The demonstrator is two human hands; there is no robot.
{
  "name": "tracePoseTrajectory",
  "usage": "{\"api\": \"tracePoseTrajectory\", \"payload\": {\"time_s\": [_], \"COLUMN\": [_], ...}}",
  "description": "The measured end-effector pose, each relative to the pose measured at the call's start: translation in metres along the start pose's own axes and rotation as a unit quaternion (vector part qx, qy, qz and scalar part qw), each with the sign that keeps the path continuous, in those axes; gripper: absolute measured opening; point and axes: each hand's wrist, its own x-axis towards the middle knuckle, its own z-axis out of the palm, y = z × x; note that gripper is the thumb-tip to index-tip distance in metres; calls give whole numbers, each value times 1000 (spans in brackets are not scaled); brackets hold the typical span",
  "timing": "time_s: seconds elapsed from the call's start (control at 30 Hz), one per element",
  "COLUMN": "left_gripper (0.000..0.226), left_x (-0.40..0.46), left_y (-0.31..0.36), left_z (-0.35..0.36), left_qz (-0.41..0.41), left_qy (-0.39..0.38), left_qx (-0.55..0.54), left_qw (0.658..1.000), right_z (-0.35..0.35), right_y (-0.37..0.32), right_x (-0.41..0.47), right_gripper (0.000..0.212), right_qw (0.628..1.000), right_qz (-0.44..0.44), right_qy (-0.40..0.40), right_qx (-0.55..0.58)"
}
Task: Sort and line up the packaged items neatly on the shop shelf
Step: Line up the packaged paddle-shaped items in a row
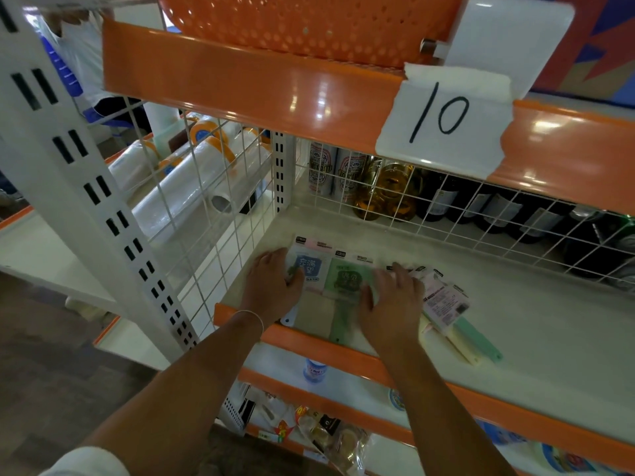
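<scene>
On the shelf, left to right: left hand, fingers flat, pressing the blue-labelled pack; green-labelled pack aligned beside it; right hand, fingers spread flat over the next packs; loose stack lying askew. Judged early: two placed, stack remaining.

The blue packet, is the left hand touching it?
Touching. The head view shows the left hand lying flat on the blue packet, fingers overlapping its left edge.
</scene>
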Motion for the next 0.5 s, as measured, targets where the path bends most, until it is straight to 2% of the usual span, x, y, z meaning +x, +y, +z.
{"api": "tracePoseTrajectory", "payload": {"time_s": [0.17,0.3,0.5], "left_gripper": [75,82,83], "left_x": [-2,-5,-6], "left_y": [1,6,6], "left_z": [6,4,2], "left_qz": [28,59,71], "left_qy": [-45,-56,-74], "left_qx": [68,95,82], "left_qw": [996,992,991], "right_z": [-33,-39,-40], "right_y": [41,61,65], "right_x": [14,13,9], "right_gripper": [63,84,71], "right_qw": [982,958,969], "right_qz": [120,169,159], "right_qy": [-138,-226,-177], "right_qx": [-38,-56,-71]}}
